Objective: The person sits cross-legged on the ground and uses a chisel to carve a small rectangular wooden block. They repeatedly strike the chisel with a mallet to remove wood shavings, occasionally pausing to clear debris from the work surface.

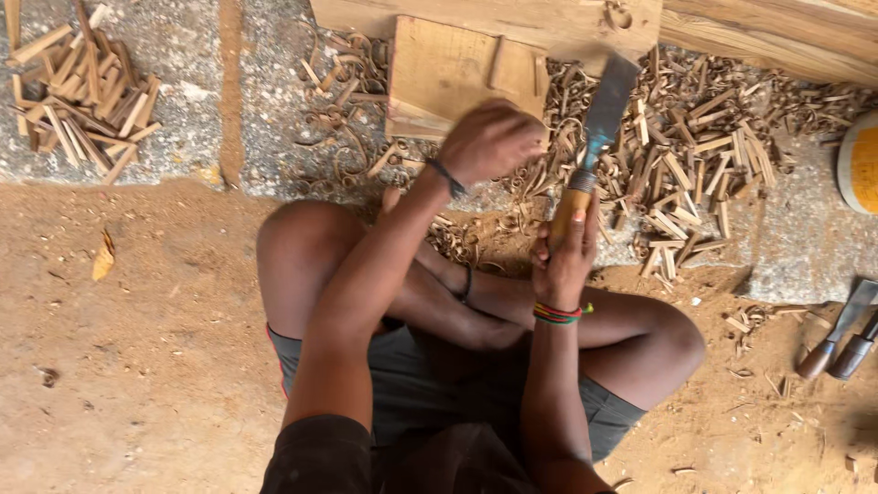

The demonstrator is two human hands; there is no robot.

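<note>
We sit cross-legged on packed red earth, and our right hand (565, 256) is wrapped tight around the rounded wooden handle of a broad flat-bladed steel chisel (594, 142), its blade angling up toward one o'clock. We judge the chisel heavy at the blade end, stiff, sharp along its edge, and best taken by the smooth handle below the metal collar. Our left hand (489, 142) is curled closed at twelve o'clock, pressing on or pinching a small pale wood piece (517, 71); what the fingers hold we cannot tell. It rests on a flat square wooden block (434, 73), dry and light-looking. Curled shavings and short split sticks (695, 155) litter the grey stone at two o'clock, brittle and loose. A neater pile of cut sticks (82, 91) lies at ten o'clock, and two more wooden-handled chisels (837, 334) at four.
</note>
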